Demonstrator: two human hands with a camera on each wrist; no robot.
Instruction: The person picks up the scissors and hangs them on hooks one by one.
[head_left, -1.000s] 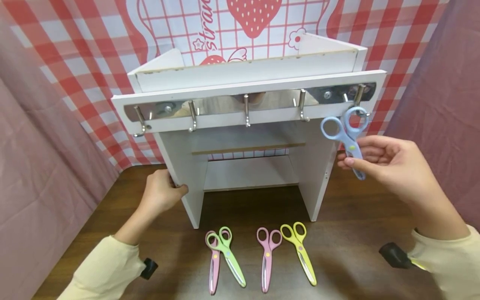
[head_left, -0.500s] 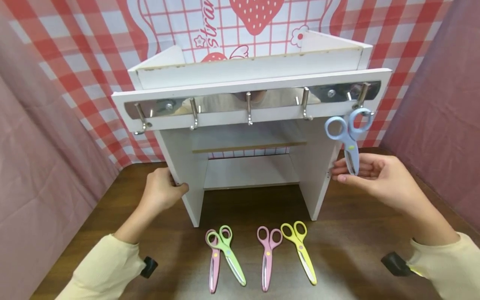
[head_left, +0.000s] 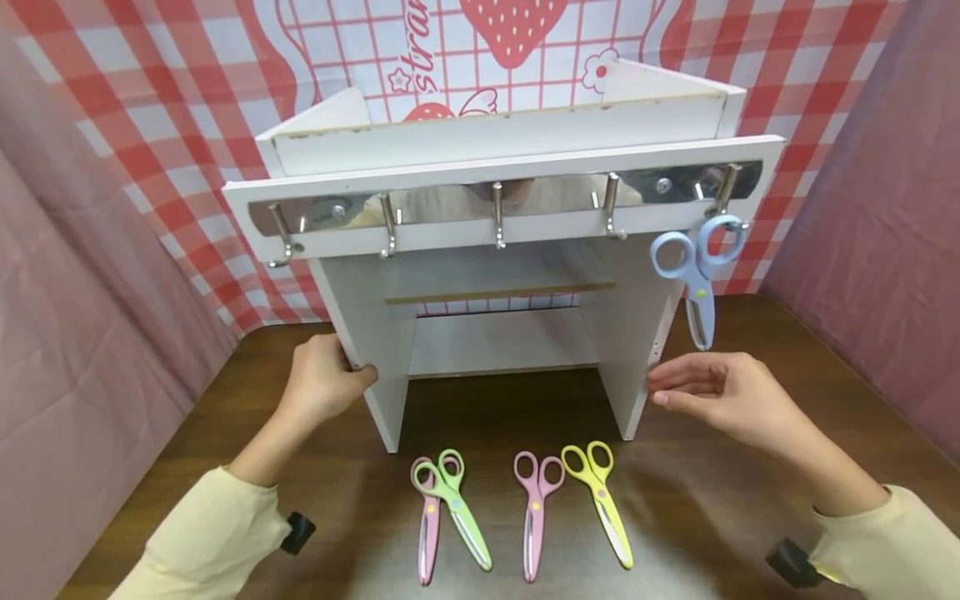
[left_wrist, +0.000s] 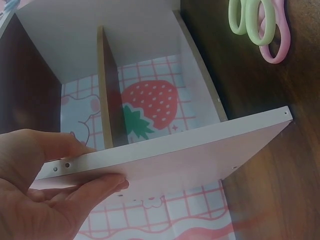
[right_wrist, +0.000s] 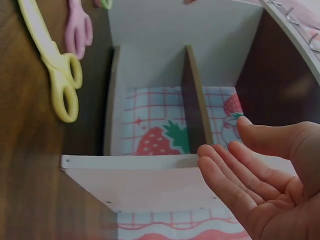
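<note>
A white shelf unit (head_left: 360,333) with a metal hook rail (head_left: 442,204) stands on the table. My left hand (head_left: 322,379) grips the edge of its left side panel; in the left wrist view the thumb and fingers pinch the panel edge (left_wrist: 165,148). Blue scissors (head_left: 699,279) hang by one finger loop from the rightmost hook. Below them is my right hand (head_left: 712,390), holding nothing, fingertips close to the right side panel; in the right wrist view its fingers (right_wrist: 225,185) are loosely extended. Whether they touch the panel is hard to tell.
Green scissors (head_left: 456,504) lie across pink scissors (head_left: 427,533) on the table (head_left: 337,517). Another pink pair (head_left: 534,508) and yellow scissors (head_left: 602,497) lie to their right. A checked strawberry cloth (head_left: 180,108) hangs behind.
My right hand has let go of the blue scissors and moved down and slightly left. The scissors now hang on the hook by themselves. My left hand keeps its grip on the panel.
</note>
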